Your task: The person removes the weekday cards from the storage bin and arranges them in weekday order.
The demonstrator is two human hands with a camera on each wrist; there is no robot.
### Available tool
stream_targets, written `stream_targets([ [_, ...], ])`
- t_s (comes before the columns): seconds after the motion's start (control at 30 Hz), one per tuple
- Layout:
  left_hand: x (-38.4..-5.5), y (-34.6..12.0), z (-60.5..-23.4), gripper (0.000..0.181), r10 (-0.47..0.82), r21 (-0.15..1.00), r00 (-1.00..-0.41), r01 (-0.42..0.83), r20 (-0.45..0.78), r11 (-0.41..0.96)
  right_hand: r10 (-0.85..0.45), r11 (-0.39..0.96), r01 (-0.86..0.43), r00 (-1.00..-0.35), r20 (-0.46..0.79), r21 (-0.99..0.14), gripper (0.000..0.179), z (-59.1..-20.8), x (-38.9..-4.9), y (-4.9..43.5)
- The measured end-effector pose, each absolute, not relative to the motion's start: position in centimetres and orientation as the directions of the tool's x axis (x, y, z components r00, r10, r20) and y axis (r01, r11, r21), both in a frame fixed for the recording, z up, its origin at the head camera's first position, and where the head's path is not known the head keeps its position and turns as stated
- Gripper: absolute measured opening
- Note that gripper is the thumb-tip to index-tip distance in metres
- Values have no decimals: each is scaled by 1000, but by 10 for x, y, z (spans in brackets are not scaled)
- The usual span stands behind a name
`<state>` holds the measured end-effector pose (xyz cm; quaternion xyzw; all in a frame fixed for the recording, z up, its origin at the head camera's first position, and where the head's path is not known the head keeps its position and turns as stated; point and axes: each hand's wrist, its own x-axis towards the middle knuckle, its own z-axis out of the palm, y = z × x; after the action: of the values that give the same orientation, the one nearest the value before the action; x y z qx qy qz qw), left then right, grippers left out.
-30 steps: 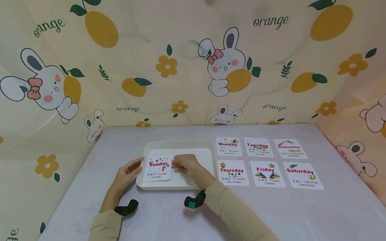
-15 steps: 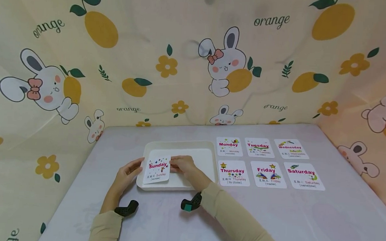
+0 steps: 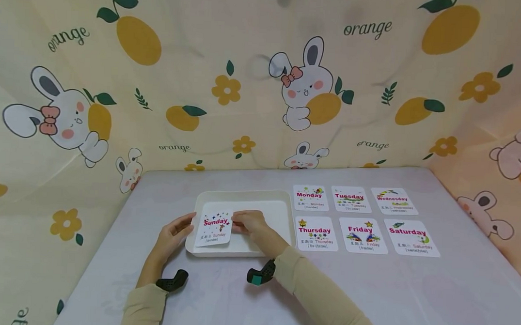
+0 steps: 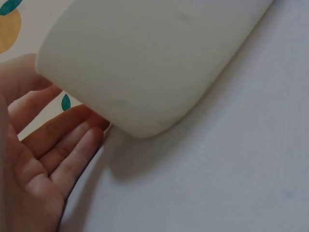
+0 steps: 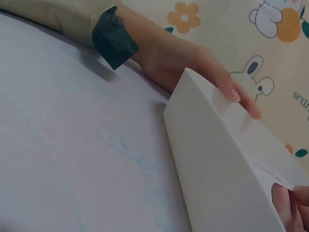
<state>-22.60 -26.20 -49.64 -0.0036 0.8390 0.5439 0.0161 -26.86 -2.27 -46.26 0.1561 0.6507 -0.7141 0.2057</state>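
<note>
A white card printed "Sunday" (image 3: 214, 229) sits over the left part of a shallow white tray (image 3: 261, 253), its lower left slightly tilted. My right hand (image 3: 251, 222) pinches the card's right edge between thumb and fingers; those fingers (image 5: 299, 203) also show at the lower right of the right wrist view. At the tray's left side, my left hand (image 3: 173, 234) rests with relaxed fingers at the rim. In the left wrist view, that hand's fingertips (image 4: 96, 137) lie against the tray's outer wall (image 4: 140, 72), partly hidden behind it.
Right of the tray lie two rows of day cards: Monday (image 3: 310, 197), Tuesday (image 3: 351, 199) and Wednesday (image 3: 394, 201) above, Thursday (image 3: 317, 234), Friday (image 3: 366, 236) and Saturday (image 3: 411, 238) below. A patterned curtain (image 3: 248, 36) stands behind the table.
My right hand has tilted the Sunday card and drawn its top edge slightly lower within the tray. My left hand stays at the rim, and the other cards lie still.
</note>
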Motion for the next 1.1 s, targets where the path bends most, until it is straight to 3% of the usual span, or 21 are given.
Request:
stream_targets([
  [1.1, -223, -260, -493, 48, 42, 930, -999, 7, -10, 368, -126, -173, 465, -885, -449, -868, 31, -439, -249, 26],
])
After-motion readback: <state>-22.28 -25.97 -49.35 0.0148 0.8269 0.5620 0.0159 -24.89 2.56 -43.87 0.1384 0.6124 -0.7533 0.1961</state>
